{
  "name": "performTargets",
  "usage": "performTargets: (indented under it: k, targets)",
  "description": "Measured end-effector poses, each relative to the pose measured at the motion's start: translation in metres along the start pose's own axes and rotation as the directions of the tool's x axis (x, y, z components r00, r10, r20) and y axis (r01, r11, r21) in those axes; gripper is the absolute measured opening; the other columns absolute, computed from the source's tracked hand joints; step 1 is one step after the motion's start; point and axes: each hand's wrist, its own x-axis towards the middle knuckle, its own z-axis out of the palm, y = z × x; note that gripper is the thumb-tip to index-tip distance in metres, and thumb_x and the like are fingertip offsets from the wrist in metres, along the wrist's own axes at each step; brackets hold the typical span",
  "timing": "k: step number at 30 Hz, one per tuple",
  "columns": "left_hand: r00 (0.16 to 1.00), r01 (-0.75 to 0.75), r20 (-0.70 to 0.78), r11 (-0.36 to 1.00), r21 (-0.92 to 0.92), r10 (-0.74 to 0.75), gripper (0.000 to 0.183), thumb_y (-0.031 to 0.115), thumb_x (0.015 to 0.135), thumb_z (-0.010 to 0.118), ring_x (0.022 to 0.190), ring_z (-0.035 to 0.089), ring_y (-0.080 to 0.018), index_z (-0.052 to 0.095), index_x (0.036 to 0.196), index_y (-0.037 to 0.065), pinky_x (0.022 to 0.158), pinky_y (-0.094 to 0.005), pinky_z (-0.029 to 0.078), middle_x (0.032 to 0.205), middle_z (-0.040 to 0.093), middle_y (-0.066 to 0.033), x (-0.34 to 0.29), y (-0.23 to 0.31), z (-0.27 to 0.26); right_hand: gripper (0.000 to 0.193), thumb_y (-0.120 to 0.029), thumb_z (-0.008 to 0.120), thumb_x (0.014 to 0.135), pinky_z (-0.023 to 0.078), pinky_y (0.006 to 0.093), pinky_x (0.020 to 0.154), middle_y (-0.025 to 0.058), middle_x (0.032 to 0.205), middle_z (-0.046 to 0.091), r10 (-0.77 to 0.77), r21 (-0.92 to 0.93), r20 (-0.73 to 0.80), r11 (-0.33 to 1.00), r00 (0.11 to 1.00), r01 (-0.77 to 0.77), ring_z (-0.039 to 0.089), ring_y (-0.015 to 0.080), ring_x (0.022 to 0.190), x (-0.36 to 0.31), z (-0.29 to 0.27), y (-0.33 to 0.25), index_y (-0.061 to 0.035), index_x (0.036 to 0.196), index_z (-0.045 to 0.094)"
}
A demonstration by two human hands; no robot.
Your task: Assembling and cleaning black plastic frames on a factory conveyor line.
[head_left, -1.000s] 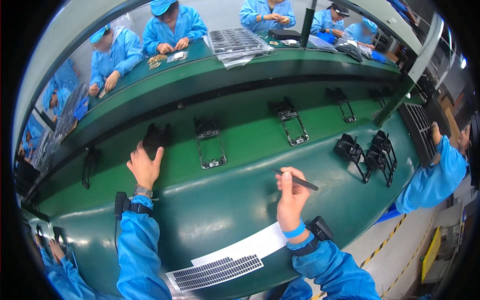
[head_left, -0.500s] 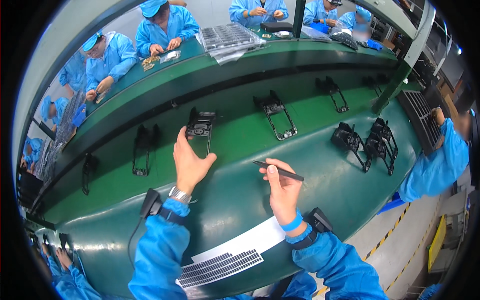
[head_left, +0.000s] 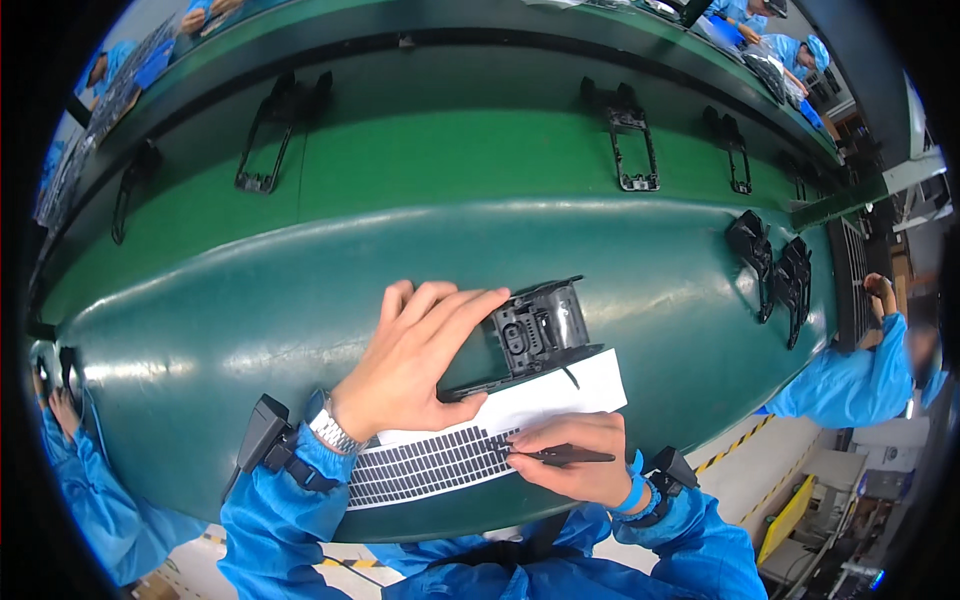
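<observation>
My left hand (head_left: 410, 355) grips a black plastic frame (head_left: 545, 330) with a curved, hollow end. Its fingers lie along the frame's left side, with the thumb lower down. The frame rests at or just above the upper edge of a white sheet (head_left: 600, 385); whether it touches is unclear. Rows of small black stickers (head_left: 425, 470) cover the near part of that sheet. My right hand (head_left: 580, 455) is closed around black tweezers (head_left: 575, 455), pinched between thumb and fingers. Their tips are at the right end of the sticker rows, partly hidden by the fingers.
Several similar black frames (head_left: 635, 150) stand along the green belt (head_left: 420, 150) beyond the worktable (head_left: 250, 330). More black frames (head_left: 795, 290) lie at the table's right. A co-worker's sleeve (head_left: 850, 370) is at the right edge, beside a black slotted rack (head_left: 852, 280); another sleeve (head_left: 110, 510) shows at left.
My left hand has brought the black frame from the belt to the sticker sheet and turned it sideways. The tweezers in my right hand have come down to the stickers. The view has tilted downward.
</observation>
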Motion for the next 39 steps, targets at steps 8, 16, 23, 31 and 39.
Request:
performTargets:
  k: [8, 16, 23, 31, 39]
  targets:
    - [0.997, 0.039, 0.070, 0.998, -0.054, -0.035, 0.123, 0.047, 0.053, 0.092, 0.133, 0.046, -0.0338, 0.041, 0.158, 0.008, 0.107, -0.0553, 0.026, 0.149, 0.052, -0.0127, -0.006, -0.004, 0.007, 0.018, -0.002, 0.085, 0.078, 0.060, 0.0288, 0.069, 0.0115, 0.087, 0.078, 0.104, -0.143, 0.028, 0.985, 0.994, -0.099, 0.077, 0.0210, 0.076, -0.004, 0.003, 0.018, -0.0004, 0.094, 0.076]
    - [0.999, 0.037, 0.029, 0.997, -0.069, -0.035, 0.124, 0.042, 0.048, 0.094, 0.132, 0.047, -0.0304, 0.043, 0.157, 0.010, 0.103, -0.0523, 0.029, 0.146, 0.054, -0.0092, -0.007, -0.009, 0.011, 0.019, 0.000, 0.085, 0.077, 0.061, 0.0307, 0.072, 0.0129, 0.088, 0.077, 0.111, -0.219, 0.055, 0.971, 0.992, -0.097, 0.077, 0.0228, 0.079, 0.002, 0.001, 0.013, 0.0007, 0.093, 0.076]
    - [0.999, 0.041, 0.016, 0.997, -0.067, -0.041, 0.122, 0.043, 0.049, 0.094, 0.131, 0.048, -0.0290, 0.044, 0.156, 0.011, 0.100, -0.0494, 0.030, 0.143, 0.055, -0.0082, -0.005, -0.011, 0.017, 0.020, 0.002, 0.085, 0.076, 0.062, 0.0336, 0.076, 0.0136, 0.087, 0.076, 0.131, -0.209, 0.072, 0.971, 0.989, -0.114, 0.077, 0.0261, 0.081, 0.003, -0.002, 0.014, 0.0018, 0.093, 0.075]
    - [0.999, 0.048, 0.019, 0.997, -0.055, -0.047, 0.124, 0.043, 0.048, 0.094, 0.131, 0.048, -0.0285, 0.044, 0.156, 0.011, 0.100, -0.0495, 0.029, 0.144, 0.054, -0.0087, -0.003, -0.009, 0.015, 0.019, 0.002, 0.085, 0.077, 0.062, 0.0333, 0.077, 0.0137, 0.088, 0.077, 0.087, -0.199, 0.095, 0.978, 0.992, -0.066, 0.077, 0.0258, 0.082, 0.002, -0.007, 0.016, 0.0016, 0.093, 0.075]
    - [0.998, 0.050, 0.037, 0.995, -0.085, -0.047, 0.120, 0.045, 0.050, 0.094, 0.132, 0.047, -0.0301, 0.046, 0.155, 0.011, 0.104, -0.0506, 0.028, 0.143, 0.056, -0.0102, 0.004, -0.003, 0.007, 0.023, 0.004, 0.085, 0.081, 0.062, 0.0357, 0.082, 0.0217, 0.093, 0.076, 0.143, 0.141, -0.035, 0.981, 0.989, -0.136, 0.077, 0.0275, 0.088, 0.019, -0.031, -0.007, 0.0094, 0.097, 0.070]
